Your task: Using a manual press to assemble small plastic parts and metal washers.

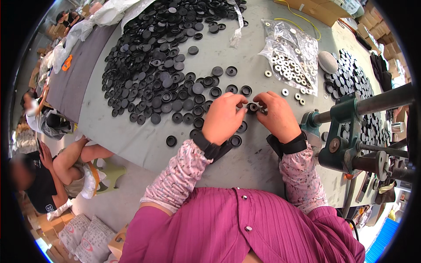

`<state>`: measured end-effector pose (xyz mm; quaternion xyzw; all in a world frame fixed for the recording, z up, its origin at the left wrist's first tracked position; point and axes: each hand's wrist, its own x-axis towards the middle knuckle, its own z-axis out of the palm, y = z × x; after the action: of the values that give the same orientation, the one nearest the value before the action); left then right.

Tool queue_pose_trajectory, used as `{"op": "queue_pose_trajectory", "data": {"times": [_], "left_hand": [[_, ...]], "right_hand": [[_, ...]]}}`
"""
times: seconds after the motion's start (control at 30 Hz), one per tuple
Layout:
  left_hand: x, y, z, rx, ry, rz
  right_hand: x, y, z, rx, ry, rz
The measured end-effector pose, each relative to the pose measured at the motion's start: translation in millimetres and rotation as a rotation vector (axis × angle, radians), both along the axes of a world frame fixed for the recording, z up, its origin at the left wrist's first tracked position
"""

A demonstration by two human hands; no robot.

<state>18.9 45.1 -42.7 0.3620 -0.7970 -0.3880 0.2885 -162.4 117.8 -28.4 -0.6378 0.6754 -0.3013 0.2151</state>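
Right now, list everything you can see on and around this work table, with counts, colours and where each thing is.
black round caps: a large heap, too many to count, black, spread over the table's left and middle
grey table: one
clear plastic bag of metal washers: one, upper right
loose washers: a few, silver, beside the bag
stacked black discs: many, far right
green hand press: one, right edge
cardboard box: one, brown, top
seated person: one, lower left
left hand: grip on a small black cap
right hand: grip on the same cap

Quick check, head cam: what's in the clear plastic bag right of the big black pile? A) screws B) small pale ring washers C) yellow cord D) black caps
B: the clear bag holds small pale ring washers, and a few loose ones lie on the table beside it, above the right hand.
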Motion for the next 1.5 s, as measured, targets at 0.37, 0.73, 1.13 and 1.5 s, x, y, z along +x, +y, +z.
{"op": "queue_pose_trajectory", "data": {"times": [0.37, 0.73, 1.13, 1.5], "left_hand": [[-26.1, -20.8, 18.7, 0.578, -0.186, -0.112], [-20.4, -9.1, 19.9, 0.574, -0.175, -0.087], [26.7, -13.1, 14.1, 0.326, 0.007, 0.206], [3.8, -91.9, 4.1, -0.285, -0.225, 0.151]], "right_hand": [[-7.7, 7.6, -6.5, 0.023, 0.262, -0.161], [-0.1, -21.4, -1.3, -0.165, 0.175, -0.216], [8.8, -57.7, -7.6, -0.043, 0.228, -0.09], [10.1, -34.3, -3.5, 0.025, 0.081, -0.009]]}}
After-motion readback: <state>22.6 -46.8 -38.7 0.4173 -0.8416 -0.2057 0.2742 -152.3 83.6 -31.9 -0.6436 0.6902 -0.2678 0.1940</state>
